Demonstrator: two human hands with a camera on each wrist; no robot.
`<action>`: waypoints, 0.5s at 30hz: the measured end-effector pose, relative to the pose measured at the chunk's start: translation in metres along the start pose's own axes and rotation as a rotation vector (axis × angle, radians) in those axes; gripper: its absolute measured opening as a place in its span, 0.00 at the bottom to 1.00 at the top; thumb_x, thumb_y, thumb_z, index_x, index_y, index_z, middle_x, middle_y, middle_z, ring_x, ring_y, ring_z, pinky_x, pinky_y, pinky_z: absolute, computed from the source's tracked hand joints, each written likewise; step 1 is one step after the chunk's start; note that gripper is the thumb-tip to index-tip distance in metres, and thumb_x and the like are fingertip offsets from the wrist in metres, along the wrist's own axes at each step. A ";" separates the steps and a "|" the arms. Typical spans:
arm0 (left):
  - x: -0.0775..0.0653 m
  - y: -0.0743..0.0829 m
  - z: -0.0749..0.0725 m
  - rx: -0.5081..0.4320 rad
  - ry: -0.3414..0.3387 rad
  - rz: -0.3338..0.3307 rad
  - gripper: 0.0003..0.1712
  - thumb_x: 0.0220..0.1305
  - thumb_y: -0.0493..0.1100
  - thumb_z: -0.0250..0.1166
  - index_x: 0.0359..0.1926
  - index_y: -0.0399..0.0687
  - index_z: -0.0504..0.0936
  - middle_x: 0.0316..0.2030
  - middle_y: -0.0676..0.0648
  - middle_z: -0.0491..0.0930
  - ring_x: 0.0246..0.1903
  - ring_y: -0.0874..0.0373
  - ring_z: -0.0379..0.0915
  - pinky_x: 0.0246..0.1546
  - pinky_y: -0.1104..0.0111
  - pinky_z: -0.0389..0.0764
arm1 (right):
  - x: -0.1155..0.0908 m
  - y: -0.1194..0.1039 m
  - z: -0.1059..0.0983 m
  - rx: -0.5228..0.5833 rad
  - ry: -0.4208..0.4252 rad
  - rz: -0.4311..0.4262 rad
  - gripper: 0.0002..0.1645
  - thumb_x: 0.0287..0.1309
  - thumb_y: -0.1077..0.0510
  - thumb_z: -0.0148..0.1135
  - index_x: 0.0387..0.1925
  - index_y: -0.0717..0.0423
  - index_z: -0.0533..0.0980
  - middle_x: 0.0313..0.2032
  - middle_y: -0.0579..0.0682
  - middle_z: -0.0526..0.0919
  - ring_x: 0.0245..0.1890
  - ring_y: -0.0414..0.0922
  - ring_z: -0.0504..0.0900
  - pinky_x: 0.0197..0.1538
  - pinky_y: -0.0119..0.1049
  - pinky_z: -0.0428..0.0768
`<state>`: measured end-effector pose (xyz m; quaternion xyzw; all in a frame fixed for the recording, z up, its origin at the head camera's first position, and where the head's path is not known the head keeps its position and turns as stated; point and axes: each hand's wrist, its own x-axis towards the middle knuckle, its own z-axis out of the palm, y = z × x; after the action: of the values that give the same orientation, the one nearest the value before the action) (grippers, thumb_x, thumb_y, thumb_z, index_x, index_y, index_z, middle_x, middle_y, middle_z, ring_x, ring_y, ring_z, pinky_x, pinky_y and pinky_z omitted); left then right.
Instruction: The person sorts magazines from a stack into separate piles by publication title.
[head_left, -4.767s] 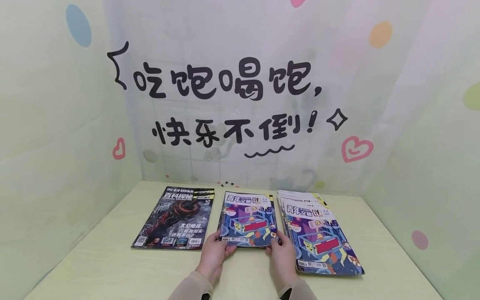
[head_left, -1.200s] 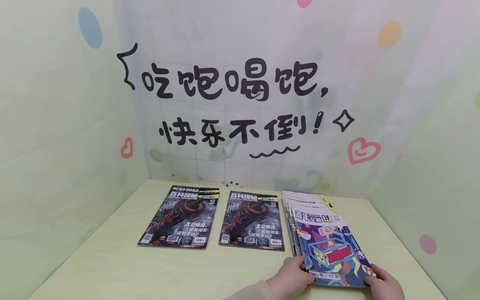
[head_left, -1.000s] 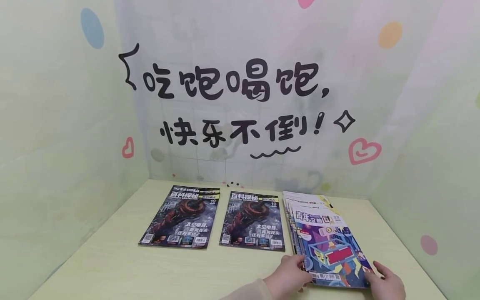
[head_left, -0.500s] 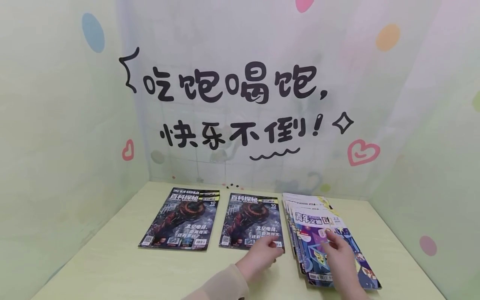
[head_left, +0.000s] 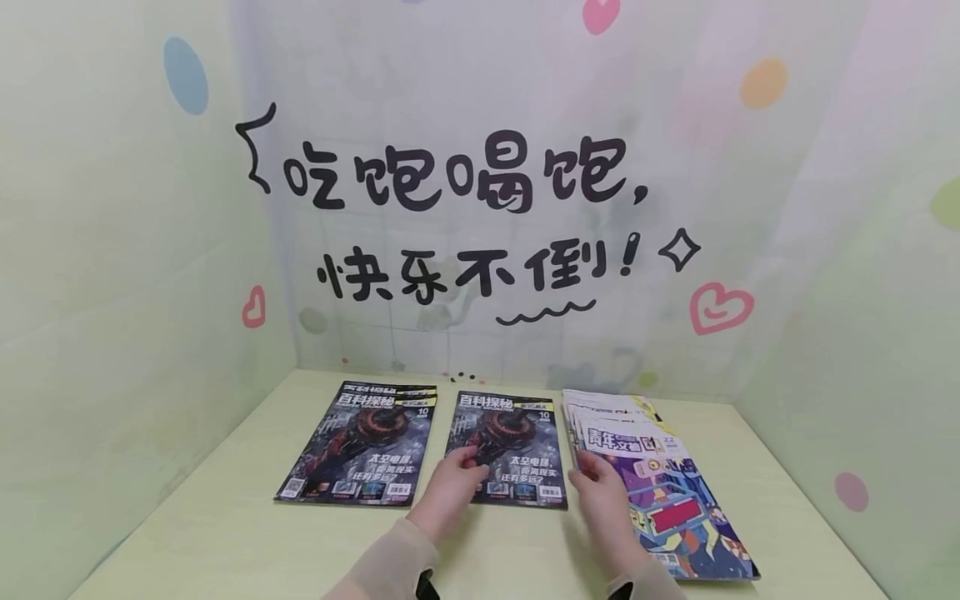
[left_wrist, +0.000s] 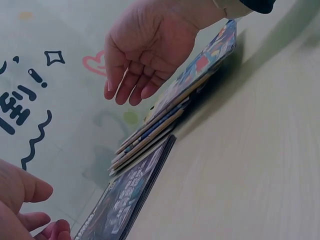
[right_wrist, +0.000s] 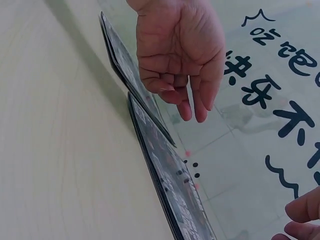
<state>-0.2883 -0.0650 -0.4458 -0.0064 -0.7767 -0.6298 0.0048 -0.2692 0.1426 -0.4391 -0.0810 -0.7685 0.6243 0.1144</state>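
Note:
Above the lower left part of the middle dark magazine (head_left: 501,442), my left hand (head_left: 450,487) hovers with relaxed fingers. My right hand (head_left: 603,504) is over the left side of the colourful magazine stack (head_left: 693,512), its fingers loosely bent and holding nothing. In the left wrist view, the right hand (left_wrist: 150,45) hangs clear of the fanned stack (left_wrist: 192,75), and the dark magazine (left_wrist: 120,200) lies between the hands. The right wrist view shows the left hand (right_wrist: 180,55) raised off the dark magazine pile (right_wrist: 167,170), palm in view.
Another dark magazine pile (head_left: 360,446), its copies slightly offset, lies at the left on the pale table (head_left: 225,542). A printed cloth wall (head_left: 480,100) with black lettering closes off the back, with side walls left and right.
Earlier both hands gripped a purple magazine at the middle pile. It then lay on the right stack, where they held its lower edges. They have let go and moved left, toward the middle magazine.

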 end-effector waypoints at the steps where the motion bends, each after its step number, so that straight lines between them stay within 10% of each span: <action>1: 0.001 -0.001 -0.003 -0.018 0.011 -0.002 0.31 0.65 0.36 0.57 0.65 0.25 0.62 0.55 0.31 0.68 0.48 0.42 0.73 0.49 0.53 0.78 | 0.000 0.001 0.004 -0.003 -0.005 -0.007 0.27 0.61 0.65 0.54 0.61 0.72 0.67 0.58 0.69 0.71 0.57 0.59 0.71 0.61 0.54 0.69; 15: 0.003 -0.016 -0.016 0.172 0.201 -0.004 0.27 0.63 0.38 0.59 0.61 0.30 0.71 0.55 0.32 0.74 0.57 0.35 0.65 0.58 0.47 0.69 | 0.004 0.024 0.042 -0.168 -0.033 -0.030 0.32 0.58 0.65 0.56 0.62 0.77 0.63 0.61 0.73 0.66 0.63 0.67 0.63 0.64 0.58 0.64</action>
<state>-0.2913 -0.0840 -0.4584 0.0586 -0.8234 -0.5585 0.0820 -0.2854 0.1088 -0.4706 -0.0685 -0.8209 0.5573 0.1039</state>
